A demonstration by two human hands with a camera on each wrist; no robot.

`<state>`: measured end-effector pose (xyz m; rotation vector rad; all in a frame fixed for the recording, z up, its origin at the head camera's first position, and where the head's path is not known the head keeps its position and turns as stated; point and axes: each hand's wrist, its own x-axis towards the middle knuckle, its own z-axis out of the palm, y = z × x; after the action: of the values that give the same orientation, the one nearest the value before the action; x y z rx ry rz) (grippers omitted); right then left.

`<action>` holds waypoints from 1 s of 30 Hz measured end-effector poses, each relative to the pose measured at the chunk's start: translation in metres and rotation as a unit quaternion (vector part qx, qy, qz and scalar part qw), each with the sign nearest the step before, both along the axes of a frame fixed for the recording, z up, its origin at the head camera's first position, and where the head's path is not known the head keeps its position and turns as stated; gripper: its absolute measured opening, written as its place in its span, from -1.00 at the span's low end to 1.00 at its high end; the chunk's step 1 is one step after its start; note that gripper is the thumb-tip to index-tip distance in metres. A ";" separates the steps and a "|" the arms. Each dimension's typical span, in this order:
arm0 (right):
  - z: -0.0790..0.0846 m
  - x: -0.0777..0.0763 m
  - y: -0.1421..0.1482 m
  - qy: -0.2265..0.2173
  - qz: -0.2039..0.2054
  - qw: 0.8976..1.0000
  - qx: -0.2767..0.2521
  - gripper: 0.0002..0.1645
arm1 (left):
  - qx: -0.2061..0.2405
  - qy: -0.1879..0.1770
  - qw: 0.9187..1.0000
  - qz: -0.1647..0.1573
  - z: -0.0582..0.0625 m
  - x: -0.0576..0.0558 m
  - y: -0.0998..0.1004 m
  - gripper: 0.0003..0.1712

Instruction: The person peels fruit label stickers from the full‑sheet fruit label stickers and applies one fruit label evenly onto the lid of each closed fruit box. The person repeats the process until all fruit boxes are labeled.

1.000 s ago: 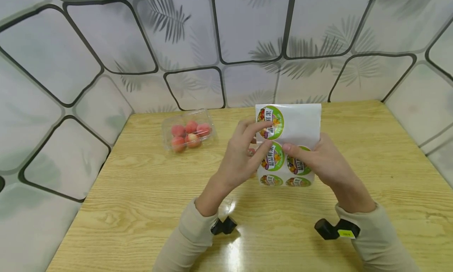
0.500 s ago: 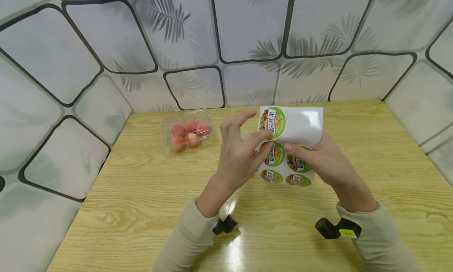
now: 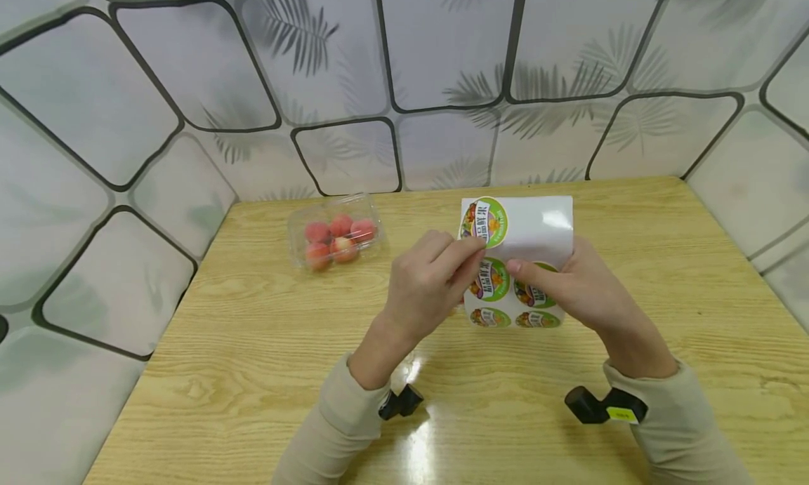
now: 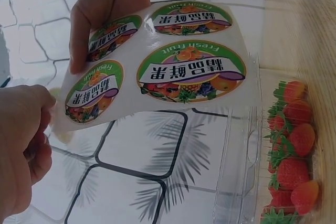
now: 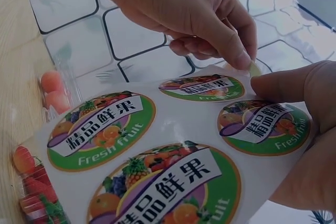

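Note:
A white sheet of round fruit stickers [image 3: 531, 222] is held up above the table, its upper part bent over. The stickers are green-rimmed with fruit pictures and "Fresh fruit" lettering. My right hand [image 3: 584, 295] grips the sheet at its right side, thumb on the face. At the left of the bend, my left hand [image 3: 423, 281] pinches the edge of a round sticker [image 3: 485, 218] between thumb and index finger; the other fingers are curled. In the right wrist view, the sticker's pale back edge [image 5: 254, 70] shows at the left fingertips. Behind the sheet stand strawberries [image 4: 294, 153] in a clear plastic box.
A clear plastic box [image 3: 366, 208] with several round red fruits [image 3: 341, 250] stands at the back left of the wooden table [image 3: 253, 373]. Patterned panels [image 3: 449, 43] rise behind and beside the table. The strawberry box is mostly hidden in the head view.
My left hand's raised fingers have curled in, and its thumb and index finger now pinch the sticker's edge. The bent top of the sheet has dropped slightly. My right hand keeps its hold.

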<state>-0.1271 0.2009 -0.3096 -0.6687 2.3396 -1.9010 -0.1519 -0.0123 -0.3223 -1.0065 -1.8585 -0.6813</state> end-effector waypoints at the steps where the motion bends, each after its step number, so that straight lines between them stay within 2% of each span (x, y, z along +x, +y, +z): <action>1: 0.000 0.000 0.000 0.002 0.002 1.000 0.000 -0.64 | -0.002 -0.007 1.000 -0.006 0.000 0.001 0.000 -0.95; 7: 0.001 0.001 0.000 -0.012 0.001 1.000 0.012 -0.63 | 0.017 -0.049 0.997 -0.050 0.001 0.003 -0.002 -0.91; 12: 0.003 0.001 0.000 -0.030 -0.003 0.999 0.033 -0.58 | 0.065 -0.065 0.992 -0.088 0.002 0.003 -0.002 -0.87; 17: 0.003 0.000 0.000 -0.041 0.003 0.998 0.038 -0.58 | 0.123 -0.073 0.982 -0.123 0.003 0.003 -0.002 -0.85; 19: 0.003 0.000 0.000 -0.044 0.004 0.998 0.042 -0.59 | 0.144 -0.067 0.979 -0.125 0.004 0.003 -0.003 -0.81; 24: 0.002 -0.002 0.001 -0.042 0.007 0.998 0.049 -0.58 | 0.185 -0.039 0.977 -0.102 0.008 0.003 -0.005 -0.65; 30: 0.001 -0.003 0.003 -0.042 0.006 0.998 0.053 -0.55 | 0.216 -0.028 0.972 -0.086 0.008 -0.001 -0.008 -0.75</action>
<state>-0.1298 0.2040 -0.3088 -0.5800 2.3588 -1.7489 -0.1530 -0.0199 -0.3139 -0.8685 -1.5817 -1.1701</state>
